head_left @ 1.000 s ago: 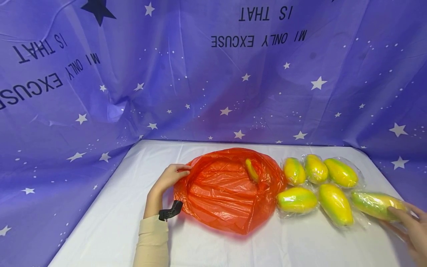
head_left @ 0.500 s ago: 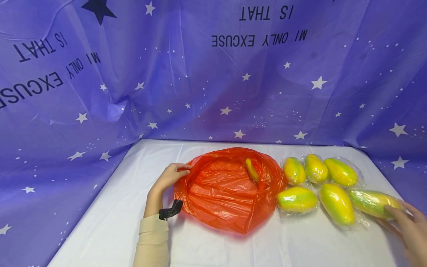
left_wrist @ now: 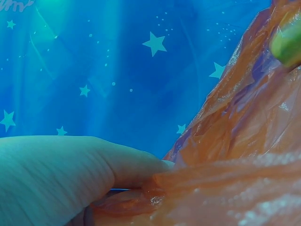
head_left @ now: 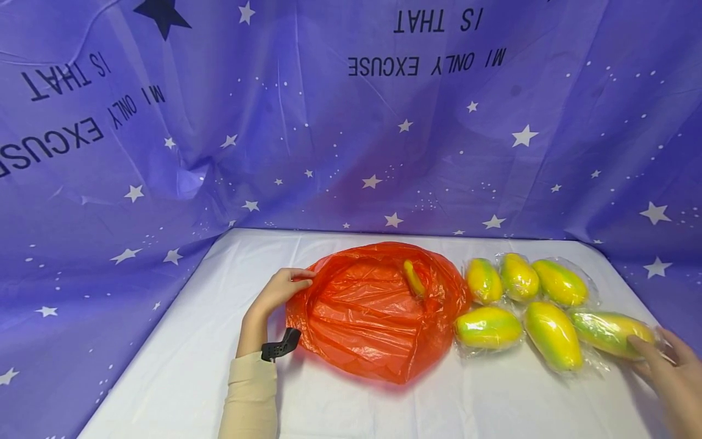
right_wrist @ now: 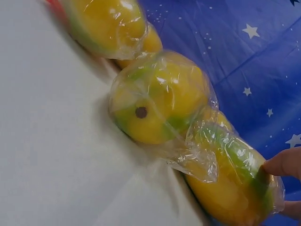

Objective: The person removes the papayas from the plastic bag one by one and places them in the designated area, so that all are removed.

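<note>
A red plastic bag (head_left: 362,335) lies with its mouth spread wide on the white table. Its left rim is pinched by my left hand (head_left: 281,289), with the thumb and folded film showing in the left wrist view. Part of a yellow fruit (head_left: 414,279) shows inside the bag, the rest hidden by film. At the far right, my right hand (head_left: 671,372) holds the right end of a papaya (head_left: 609,332) in clear wrap. In the right wrist view its fingertips (right_wrist: 282,164) touch that end. The papaya lies beside another wrapped papaya (head_left: 553,336).
More wrapped papayas stand in two rows right of the bag, among them a front-left one (head_left: 488,328) and a back-right one (head_left: 560,283). The white table (head_left: 493,402) ends at a purple star-printed cloth (head_left: 329,152) behind and at the sides.
My right hand has shifted slightly left together with the papaya, bringing it closer to its neighbour in the front row. My left hand and the bag have stayed put.
</note>
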A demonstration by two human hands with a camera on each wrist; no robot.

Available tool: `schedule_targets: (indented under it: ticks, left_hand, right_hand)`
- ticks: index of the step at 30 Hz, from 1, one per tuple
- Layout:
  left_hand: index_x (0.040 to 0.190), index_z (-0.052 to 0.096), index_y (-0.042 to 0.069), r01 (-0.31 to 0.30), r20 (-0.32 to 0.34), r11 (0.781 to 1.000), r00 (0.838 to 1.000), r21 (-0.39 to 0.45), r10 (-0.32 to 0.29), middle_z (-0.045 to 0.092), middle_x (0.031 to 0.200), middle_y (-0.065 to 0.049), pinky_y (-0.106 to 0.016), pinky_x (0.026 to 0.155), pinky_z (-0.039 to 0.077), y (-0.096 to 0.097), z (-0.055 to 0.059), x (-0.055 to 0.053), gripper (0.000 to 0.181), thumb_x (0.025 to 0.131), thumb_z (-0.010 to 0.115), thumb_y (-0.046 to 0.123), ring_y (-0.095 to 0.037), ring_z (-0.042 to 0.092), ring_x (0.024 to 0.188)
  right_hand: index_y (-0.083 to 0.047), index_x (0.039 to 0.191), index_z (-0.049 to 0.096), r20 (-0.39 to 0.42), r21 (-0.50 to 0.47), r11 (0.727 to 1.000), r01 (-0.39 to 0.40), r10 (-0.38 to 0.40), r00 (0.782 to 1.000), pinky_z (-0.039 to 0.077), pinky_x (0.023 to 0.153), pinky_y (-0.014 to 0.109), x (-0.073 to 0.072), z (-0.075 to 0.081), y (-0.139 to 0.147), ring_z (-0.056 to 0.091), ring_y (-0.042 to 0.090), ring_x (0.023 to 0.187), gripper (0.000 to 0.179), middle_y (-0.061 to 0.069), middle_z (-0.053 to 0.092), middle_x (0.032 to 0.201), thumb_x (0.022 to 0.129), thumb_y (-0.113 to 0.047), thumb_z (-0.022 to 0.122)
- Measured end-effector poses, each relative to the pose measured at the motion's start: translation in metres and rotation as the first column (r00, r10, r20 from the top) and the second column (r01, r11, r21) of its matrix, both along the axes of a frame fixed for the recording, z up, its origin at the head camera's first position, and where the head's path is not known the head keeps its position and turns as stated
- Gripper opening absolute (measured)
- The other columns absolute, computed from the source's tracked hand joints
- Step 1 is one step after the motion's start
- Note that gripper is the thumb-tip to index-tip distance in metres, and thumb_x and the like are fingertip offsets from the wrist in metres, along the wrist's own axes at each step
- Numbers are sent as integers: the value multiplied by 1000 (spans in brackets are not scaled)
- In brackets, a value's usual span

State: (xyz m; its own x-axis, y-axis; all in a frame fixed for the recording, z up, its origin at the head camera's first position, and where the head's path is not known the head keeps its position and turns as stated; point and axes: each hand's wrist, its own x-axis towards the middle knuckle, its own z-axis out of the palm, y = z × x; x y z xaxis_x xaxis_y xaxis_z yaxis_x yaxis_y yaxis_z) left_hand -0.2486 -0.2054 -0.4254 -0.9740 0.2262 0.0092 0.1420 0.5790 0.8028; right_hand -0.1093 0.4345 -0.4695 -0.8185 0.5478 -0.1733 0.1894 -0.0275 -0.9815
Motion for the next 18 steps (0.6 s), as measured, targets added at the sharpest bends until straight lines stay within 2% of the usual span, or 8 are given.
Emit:
schedule_targets:
  ticks: [3, 6, 8, 10, 12, 13, 16, 18]
  left_hand:
    - [118, 67, -2, 2, -5, 1000, 1000, -6, -3, 62, 124, -19, -48, 101, 40, 0, 0, 0, 28, 94, 60, 10, -34, 51, 123]
    - [118, 67, -2, 4, -8, 1000, 1000, -9, -5, 62, 125, -19, -48, 101, 40, 0, 0, 0, 28, 93, 60, 9, -34, 51, 123]
    - [118, 67, -2, 5, -7, 1000, 1000, -9, -5, 61, 125, -19, -48, 101, 40, 0, 0, 0, 28, 93, 60, 9, -34, 51, 123]
    - [118, 67, -2, 5, -7, 1000, 1000, -8, -5, 61, 125, -19, -48, 101, 40, 0, -1, -1, 28, 93, 60, 9, -34, 51, 122]
    - [118, 67, -2, 6, -8, 1000, 1000, -7, -6, 61, 125, -19, -48, 101, 40, 0, -1, -1, 28, 93, 60, 9, -34, 51, 122]
    - [118, 67, -2, 7, -9, 1000, 1000, -6, -7, 61, 125, -19, -48, 101, 40, 0, -1, -1, 28, 93, 60, 9, -34, 51, 122]
    - [118, 67, -2, 6, -11, 1000, 1000, -8, -6, 62, 125, -19, -48, 101, 40, 0, -1, -1, 28, 94, 60, 9, -34, 51, 122]
    - [118, 67, -2, 5, -11, 1000, 1000, -9, -5, 61, 125, -19, -48, 100, 41, 0, -1, -1, 28, 94, 60, 9, -34, 51, 122]
  right_hand:
    - [-18, 156, 11, -4, 83, 996, -21, 22, 1000, 46, 61, 5, 1, 1, -1, 39, -23, 79, 80, -2, 6, 158, 94, -16, 62]
    - [-15, 156, 11, 60, 252, 967, -45, 31, 998, 41, 63, 2, 3, 5, -3, 43, -13, 107, 77, 13, 4, 160, 96, -22, 59]
    - [-12, 155, 10, 103, 363, 930, -65, 29, 994, 40, 84, 7, 5, 9, -6, 36, 2, 127, 76, 24, 8, 157, 97, -26, 56]
    - [-10, 155, 11, 136, 433, 898, -75, 17, 991, 30, 96, 9, 6, 12, -9, 19, 12, 138, 75, 33, 10, 153, 97, -30, 54]
    - [-7, 154, 11, 133, 451, 889, -75, 16, 991, 23, 100, 7, 6, 13, -9, 13, 22, 142, 73, 34, 12, 152, 97, -29, 52]
    - [-6, 154, 12, 124, 460, 885, -75, 20, 992, 25, 100, 9, 6, 13, -7, 12, 26, 142, 72, 36, 13, 151, 97, -27, 52]
    - [-8, 154, 14, 105, 455, 888, -62, 15, 994, 36, 77, 1, 5, 8, 0, 10, 26, 143, 70, 31, 15, 153, 98, -24, 52]
    - [-8, 154, 15, 106, 438, 898, -47, 1, 994, 35, 60, -1, 3, 5, 6, 9, 30, 143, 69, 29, 13, 155, 98, -23, 52]
